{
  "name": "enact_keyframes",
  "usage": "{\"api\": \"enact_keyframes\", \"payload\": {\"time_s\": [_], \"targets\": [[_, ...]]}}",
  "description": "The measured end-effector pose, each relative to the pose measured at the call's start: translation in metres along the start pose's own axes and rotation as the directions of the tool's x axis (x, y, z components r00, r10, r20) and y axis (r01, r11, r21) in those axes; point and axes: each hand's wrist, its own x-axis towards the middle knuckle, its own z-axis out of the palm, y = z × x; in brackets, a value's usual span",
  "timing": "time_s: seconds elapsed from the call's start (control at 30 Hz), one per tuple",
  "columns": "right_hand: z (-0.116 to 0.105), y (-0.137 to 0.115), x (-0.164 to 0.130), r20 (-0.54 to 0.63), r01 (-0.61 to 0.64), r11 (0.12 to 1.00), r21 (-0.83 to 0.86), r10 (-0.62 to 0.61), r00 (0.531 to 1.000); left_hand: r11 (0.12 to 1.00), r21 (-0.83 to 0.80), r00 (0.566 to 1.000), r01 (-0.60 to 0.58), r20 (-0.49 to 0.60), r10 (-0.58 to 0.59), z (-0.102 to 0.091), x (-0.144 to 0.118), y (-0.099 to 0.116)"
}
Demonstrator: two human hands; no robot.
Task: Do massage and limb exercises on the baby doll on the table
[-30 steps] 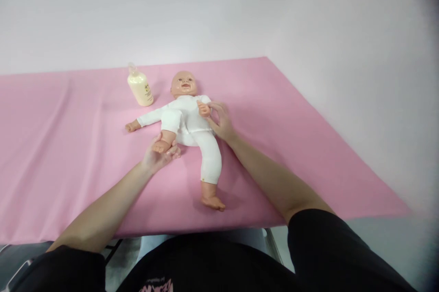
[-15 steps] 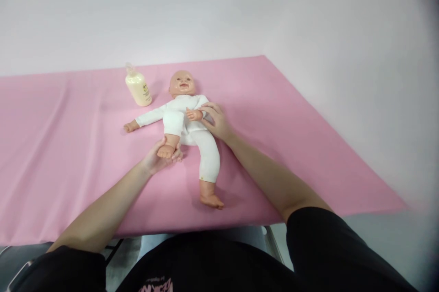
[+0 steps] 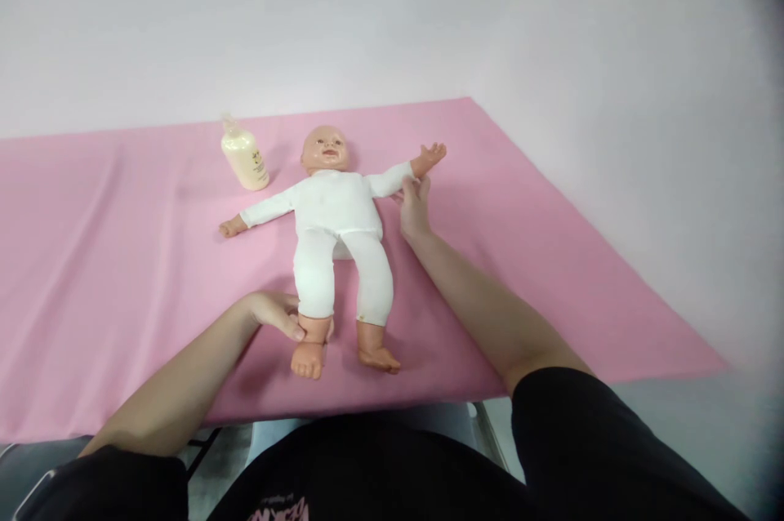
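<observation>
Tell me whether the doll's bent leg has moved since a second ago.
Yes. The doll's leg has straightened toward the table's near edge, away from the lotion bottle, with the left hand at its ankle.

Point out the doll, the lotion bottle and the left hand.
doll (image 3: 334, 207): head view, on its white-clad chest.
lotion bottle (image 3: 245, 162): head view, on its cream body.
left hand (image 3: 275, 310): head view, on the hand's back, beside the doll's ankle.

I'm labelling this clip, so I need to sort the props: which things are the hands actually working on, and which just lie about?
In hand:
doll, lying face up on the pink sheet
left hand at the doll's ankle
right hand touching the doll's outstretched arm

Lying about:
lotion bottle, standing untouched beside the doll's head
</observation>
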Motion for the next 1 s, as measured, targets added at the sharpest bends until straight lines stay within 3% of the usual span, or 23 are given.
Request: {"api": "enact_keyframes", "payload": {"time_s": [0.13, 0.23, 0.43, 0.53, 0.6, 0.67, 0.73, 0.8, 0.87, 1.0], "targets": [[0.000, -0.007, 0.005, -0.171, -0.276, 0.938, 0.208, 0.313, 0.934, 0.985, 0.167, 0.997, 0.037, 0.058, -0.048, -0.003, 0.001, -0.002], [0.001, -0.010, 0.006, -0.188, -0.304, 0.913, 0.271, 0.360, 0.914, 0.976, 0.217, 0.996, 0.032, 0.078, -0.050, -0.001, 0.001, 0.000], [0.000, -0.008, 0.003, -0.159, -0.241, 0.952, 0.189, 0.272, 0.949, 0.987, 0.161, 0.996, 0.006, 0.085, -0.020, 0.003, 0.001, 0.007], [0.000, -0.007, -0.002, -0.080, -0.064, 0.996, 0.069, 0.069, 0.994, 0.997, 0.008, 0.985, -0.071, 0.156, 0.069, 0.000, 0.002, 0.001], [0.001, -0.008, -0.007, 0.025, 0.130, 0.991, -0.031, -0.129, 0.991, 0.977, -0.131, 0.966, -0.169, 0.175, 0.191, -0.003, 0.004, -0.006], [0.004, -0.008, -0.014, 0.155, 0.293, 0.950, -0.110, -0.275, 0.949, 0.921, -0.260, 0.942, -0.290, 0.091, 0.322, -0.006, 0.005, -0.011], [0.007, -0.010, -0.020, 0.292, 0.408, 0.897, -0.173, -0.349, 0.891, 0.855, -0.330, 0.916, -0.399, -0.106, 0.386, -0.007, 0.006, -0.011], [0.009, -0.012, -0.026, 0.424, 0.514, 0.825, -0.235, -0.388, 0.818, 0.808, -0.354, 0.869, -0.471, -0.344, 0.356, -0.007, 0.008, -0.007], [0.010, -0.017, -0.029, 0.554, 0.625, 0.729, -0.280, -0.409, 0.725, 0.768, -0.388, 0.811, -0.509, -0.514, 0.278, -0.004, 0.011, 0.000], [0.012, -0.028, -0.033, 0.741, 0.769, 0.558, -0.313, -0.363, 0.565, 0.701, -0.473, 0.759, -0.534, -0.633, 0.152, -0.001, 0.017, 0.009]]}}
